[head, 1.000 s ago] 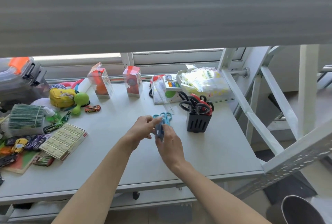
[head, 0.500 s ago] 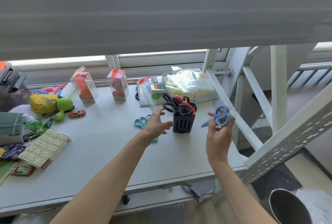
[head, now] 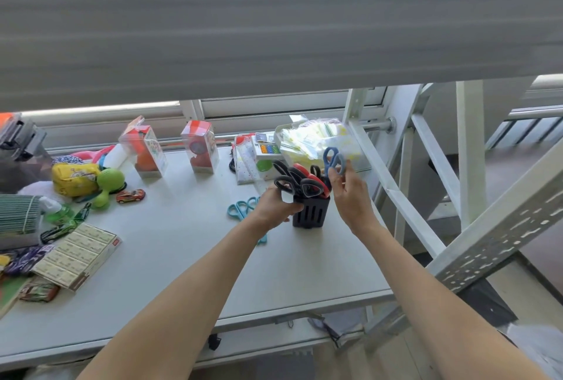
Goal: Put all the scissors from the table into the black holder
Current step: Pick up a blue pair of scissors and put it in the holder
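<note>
Blue scissors (head: pixel 334 161) in right hand's (head: pixel 350 197) clamped grip above crowded black holder (head: pixel 310 215), left hand (head: pixel 275 207) gripping it.

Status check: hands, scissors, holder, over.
Left hand steadying black slotted holder. Right hand holding blue-handled scissors above it. Teal-handled scissors on grey table, partly under left forearm.

matt plastic holder (head: pixel 310 214), smooth table (head: pixel 170 245)

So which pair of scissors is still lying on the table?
The teal-handled scissors, flat on the grey table beside the left hand. The blue-handled pair is in the right hand; the rest stand in the black slotted holder.
</note>
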Motion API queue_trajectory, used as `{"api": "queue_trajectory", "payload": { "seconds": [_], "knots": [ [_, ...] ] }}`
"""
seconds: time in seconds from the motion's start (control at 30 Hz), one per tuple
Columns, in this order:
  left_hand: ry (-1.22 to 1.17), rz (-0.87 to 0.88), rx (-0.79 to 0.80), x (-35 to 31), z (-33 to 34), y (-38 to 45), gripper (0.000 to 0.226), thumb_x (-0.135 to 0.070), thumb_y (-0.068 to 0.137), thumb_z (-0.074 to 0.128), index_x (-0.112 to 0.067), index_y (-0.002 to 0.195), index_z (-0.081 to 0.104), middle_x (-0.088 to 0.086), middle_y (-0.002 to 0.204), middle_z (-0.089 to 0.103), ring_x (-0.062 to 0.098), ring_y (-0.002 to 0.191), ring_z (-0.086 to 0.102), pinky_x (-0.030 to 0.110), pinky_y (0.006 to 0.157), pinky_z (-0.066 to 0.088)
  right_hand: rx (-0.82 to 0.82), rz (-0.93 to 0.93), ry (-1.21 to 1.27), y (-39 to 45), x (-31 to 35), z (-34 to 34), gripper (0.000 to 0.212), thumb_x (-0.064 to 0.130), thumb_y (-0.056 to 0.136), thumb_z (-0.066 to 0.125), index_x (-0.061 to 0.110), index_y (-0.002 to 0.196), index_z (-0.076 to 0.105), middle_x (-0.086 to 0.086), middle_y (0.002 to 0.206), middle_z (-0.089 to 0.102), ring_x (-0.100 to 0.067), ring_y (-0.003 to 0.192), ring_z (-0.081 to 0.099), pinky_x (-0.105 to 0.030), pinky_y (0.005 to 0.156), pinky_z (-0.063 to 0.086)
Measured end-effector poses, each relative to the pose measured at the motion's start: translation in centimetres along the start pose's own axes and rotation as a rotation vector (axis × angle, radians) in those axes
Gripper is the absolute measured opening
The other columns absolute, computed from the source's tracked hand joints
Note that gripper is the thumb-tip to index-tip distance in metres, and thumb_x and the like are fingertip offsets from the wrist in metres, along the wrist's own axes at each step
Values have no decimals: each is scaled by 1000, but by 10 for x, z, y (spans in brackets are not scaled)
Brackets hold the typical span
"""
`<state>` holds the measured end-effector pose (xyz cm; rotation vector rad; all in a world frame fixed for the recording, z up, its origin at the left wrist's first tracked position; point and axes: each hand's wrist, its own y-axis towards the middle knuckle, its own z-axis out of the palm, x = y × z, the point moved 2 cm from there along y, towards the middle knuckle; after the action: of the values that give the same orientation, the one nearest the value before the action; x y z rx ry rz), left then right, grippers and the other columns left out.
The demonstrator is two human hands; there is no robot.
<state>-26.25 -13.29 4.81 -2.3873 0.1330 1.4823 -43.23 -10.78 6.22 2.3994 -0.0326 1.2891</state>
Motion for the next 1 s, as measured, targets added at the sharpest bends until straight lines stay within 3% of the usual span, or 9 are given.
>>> {"api": "queue_trajectory", "payload": {
  "seconds": [0.17,0.3,0.43,0.53,0.6,0.67,0.73,0.83,1.0],
  "knots": [
    [-10,-5,-7,2,1,0,42,-14,83,70,-13,122,55,-2,115,58,23,101,66,30,72,59,37,-8,39,-8,-2,3,38,35,105,33,14,96,64,5,83,59,-16,81,53,-29,76,39],
    [-21,2,-7,3,2,1,43,-14,83,70,-12,124,55,0,121,59,24,102,66,26,66,56,37,17,11,-13,-2,5,44,31,106,30,9,110,68,-2,105,61,-19,102,54,-32,91,42],
    [-13,22,10,7,1,2,43,-15,84,69,-12,124,55,5,126,59,25,103,66,28,68,58,6,66,83,-18,1,4,39,33,105,35,15,114,68,0,109,59,-5,97,55,-26,90,43],
    [34,42,30,17,-9,5,52,-10,85,67,-14,134,49,7,133,54,26,103,64,26,67,59,-97,128,129,-30,-7,3,46,46,102,32,20,123,63,3,115,59,-14,102,61,-32,93,47],
    [50,44,-5,29,-23,7,64,-2,85,63,-18,143,41,8,137,49,28,105,62,29,70,60,-204,216,132,-47,-12,4,38,40,103,33,16,112,62,0,106,61,-19,91,63,-39,86,52],
    [119,-2,-126,44,-43,11,65,0,85,58,-18,145,40,11,138,48,30,112,60,39,86,58,-270,267,108,-68,-16,11,28,29,105,35,16,96,58,-3,89,62,-21,80,61,-44,77,53],
    [252,-84,-261,58,-61,13,60,-4,87,55,-13,144,42,16,139,46,30,122,54,39,104,47,-211,267,106,-88,-14,24,26,23,104,38,16,86,56,-2,78,60,-23,74,57,-39,69,50],
    [389,-219,-280,72,-73,11,57,-9,91,49,-7,146,37,17,143,35,33,125,51,34,105,39,23,176,66,-107,-3,57,22,16,101,45,17,83,58,2,81,61,-18,75,58,-25,67,46],
    [439,-301,-228,86,-69,12,55,-16,93,46,-6,146,36,17,144,28,34,127,50,36,108,39,364,-37,-120,-95,24,117,26,12,97,48,9,117,66,-7,110,64,-18,93,60,-23,83,44]
  ]
}}
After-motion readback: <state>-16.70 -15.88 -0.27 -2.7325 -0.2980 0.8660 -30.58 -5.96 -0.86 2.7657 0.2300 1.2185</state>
